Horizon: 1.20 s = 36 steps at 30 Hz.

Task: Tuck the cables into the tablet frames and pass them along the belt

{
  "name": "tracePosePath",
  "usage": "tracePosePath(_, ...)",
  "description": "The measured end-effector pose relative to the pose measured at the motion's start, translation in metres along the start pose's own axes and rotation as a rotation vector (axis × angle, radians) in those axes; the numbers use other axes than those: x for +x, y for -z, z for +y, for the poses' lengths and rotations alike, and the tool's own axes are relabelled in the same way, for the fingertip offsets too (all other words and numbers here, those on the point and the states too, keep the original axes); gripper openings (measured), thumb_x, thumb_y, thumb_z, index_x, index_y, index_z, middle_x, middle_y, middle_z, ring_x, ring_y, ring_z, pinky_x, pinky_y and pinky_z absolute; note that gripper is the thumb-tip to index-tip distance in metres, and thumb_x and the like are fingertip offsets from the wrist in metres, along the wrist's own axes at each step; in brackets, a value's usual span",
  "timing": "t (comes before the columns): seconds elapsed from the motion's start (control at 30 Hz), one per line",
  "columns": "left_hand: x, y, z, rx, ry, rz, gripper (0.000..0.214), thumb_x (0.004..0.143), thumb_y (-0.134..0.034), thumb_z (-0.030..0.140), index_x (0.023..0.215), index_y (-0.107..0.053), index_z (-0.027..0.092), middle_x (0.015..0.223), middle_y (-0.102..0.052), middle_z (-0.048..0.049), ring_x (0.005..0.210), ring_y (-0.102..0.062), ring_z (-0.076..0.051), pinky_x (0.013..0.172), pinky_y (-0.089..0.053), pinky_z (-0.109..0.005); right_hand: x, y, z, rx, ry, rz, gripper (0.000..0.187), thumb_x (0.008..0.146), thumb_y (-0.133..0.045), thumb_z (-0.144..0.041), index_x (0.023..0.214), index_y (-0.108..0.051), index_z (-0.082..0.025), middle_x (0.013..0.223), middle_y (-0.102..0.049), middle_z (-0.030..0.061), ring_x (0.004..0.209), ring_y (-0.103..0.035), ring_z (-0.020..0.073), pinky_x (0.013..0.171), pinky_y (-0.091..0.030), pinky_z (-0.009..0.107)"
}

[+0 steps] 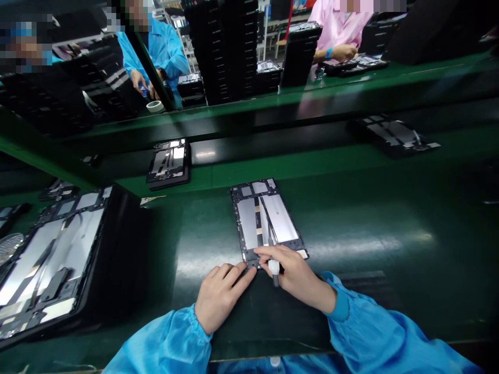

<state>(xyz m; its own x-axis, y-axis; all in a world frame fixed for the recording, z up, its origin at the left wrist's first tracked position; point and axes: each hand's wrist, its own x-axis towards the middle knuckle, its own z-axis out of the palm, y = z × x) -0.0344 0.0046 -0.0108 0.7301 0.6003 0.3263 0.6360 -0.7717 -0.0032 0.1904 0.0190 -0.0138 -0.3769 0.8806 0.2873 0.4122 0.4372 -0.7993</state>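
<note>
An opened tablet housing [265, 221] lies on the green bench mat [351, 270], its silver battery cells facing up. My left hand [222, 296] rests at the housing's near edge, with its fingertips touching the dark frame. Close beside it, my right hand [292, 275] grips a white-handled tool [274, 268], probably a screwdriver. The tool's upper end is hidden by my fingers, and its lower tip sticks out below them, close to the housing's near edge.
A larger opened tablet [54, 259] lies to the left, and a smaller one [168, 163] sits beyond. Across a green rail [249, 174], stacks of black tablets [226, 52] stand between co-workers in blue [156, 57] and pink [343, 26] smocks. A tape roll [155, 106] sits near the blue sleeve.
</note>
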Motion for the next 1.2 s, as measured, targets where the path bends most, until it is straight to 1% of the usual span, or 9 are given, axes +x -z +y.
tracePosePath(0.13,0.003,0.0,0.001,0.031,-0.016,0.001,0.039,0.101,-0.031,0.011,0.132,-0.052,0.02,0.111,-0.063,-0.0075,0.079,-0.055,-0.017,0.067,-0.045,-0.031,0.003,0.001,0.001,-0.007,-0.01,-0.014,0.035,0.092,-0.052,-0.009,0.123,-0.06,-0.024,0.089,-0.071,0.0037,0.086,-0.066,0.0227,0.078,-0.053,0.036)
tracePosePath(0.23,0.006,-0.002,0.004,0.043,0.016,-0.01,0.038,0.101,-0.032,0.01,0.132,-0.051,0.02,0.108,-0.063,-0.0085,0.079,-0.056,-0.018,0.066,-0.045,-0.03,-0.001,0.008,-0.001,0.013,-0.002,0.006,0.032,0.096,-0.052,-0.017,0.126,-0.059,-0.025,0.09,-0.072,0.004,0.087,-0.067,0.0233,0.079,-0.053,0.038)
tracePosePath(0.37,0.007,-0.004,0.008,-0.012,0.066,-0.022,0.035,0.1,-0.035,0.012,0.129,-0.052,0.018,0.11,-0.06,-0.0105,0.084,-0.058,-0.02,0.068,-0.049,-0.032,-0.017,0.024,-0.006,0.113,-0.076,0.04,0.033,0.101,-0.046,-0.029,0.132,-0.058,-0.027,0.079,-0.067,0.002,0.063,-0.063,0.0169,0.065,-0.054,0.031)
tracePosePath(0.43,0.006,-0.006,0.009,-0.033,0.079,-0.03,0.034,0.1,-0.036,0.012,0.129,-0.053,0.019,0.111,-0.059,-0.0108,0.086,-0.059,-0.021,0.069,-0.05,-0.032,-0.024,0.027,-0.008,0.19,-0.156,0.028,0.034,0.102,-0.042,-0.031,0.133,-0.057,-0.026,0.083,-0.065,0.0027,0.055,-0.058,0.0132,0.056,-0.054,0.027)
tracePosePath(0.53,0.006,-0.007,0.009,-0.046,0.089,-0.042,0.033,0.1,-0.037,0.014,0.129,-0.052,0.02,0.11,-0.059,-0.0103,0.088,-0.059,-0.02,0.07,-0.051,-0.032,-0.027,0.024,-0.009,0.293,-0.259,0.015,0.03,0.101,-0.043,-0.031,0.125,-0.059,-0.023,0.088,-0.067,0.0042,0.052,-0.058,0.0112,0.048,-0.053,0.024)
tracePosePath(0.7,0.005,-0.008,0.01,-0.049,0.104,-0.015,0.033,0.1,-0.037,0.015,0.128,-0.053,0.021,0.11,-0.06,-0.009,0.087,-0.059,-0.019,0.071,-0.05,-0.03,-0.023,0.016,-0.007,0.274,-0.313,0.032,0.014,0.095,-0.055,-0.031,0.098,-0.064,-0.02,0.073,-0.067,0.0008,0.048,-0.059,0.0115,0.048,-0.052,0.023)
tracePosePath(0.9,0.005,-0.008,0.01,-0.061,0.111,0.001,0.034,0.101,-0.035,0.016,0.129,-0.053,0.022,0.109,-0.06,-0.0085,0.087,-0.059,-0.018,0.071,-0.05,-0.03,-0.019,0.014,-0.008,0.197,-0.307,0.03,0.014,0.094,-0.053,-0.029,0.098,-0.064,-0.021,0.074,-0.067,0.0013,0.051,-0.06,0.0127,0.05,-0.051,0.024)
tracePosePath(1.03,0.006,-0.007,0.01,-0.066,0.108,0.012,0.034,0.1,-0.035,0.014,0.127,-0.055,0.021,0.108,-0.06,-0.0087,0.086,-0.059,-0.018,0.071,-0.05,-0.029,-0.02,0.017,-0.008,0.128,-0.282,0.052,0.01,0.092,-0.054,-0.026,0.088,-0.062,-0.021,0.072,-0.067,0.0005,0.058,-0.063,0.015,0.056,-0.052,0.025)
tracePosePath(1.2,0.006,-0.008,0.009,-0.051,0.113,0.005,0.034,0.1,-0.035,0.014,0.127,-0.055,0.023,0.109,-0.06,-0.0076,0.086,-0.058,-0.017,0.071,-0.05,-0.028,-0.027,0.022,0.001,0.12,-0.354,0.141,0.015,0.093,-0.053,-0.029,0.085,-0.062,-0.02,0.065,-0.064,0.0,0.052,-0.061,0.0147,0.046,-0.047,0.023)
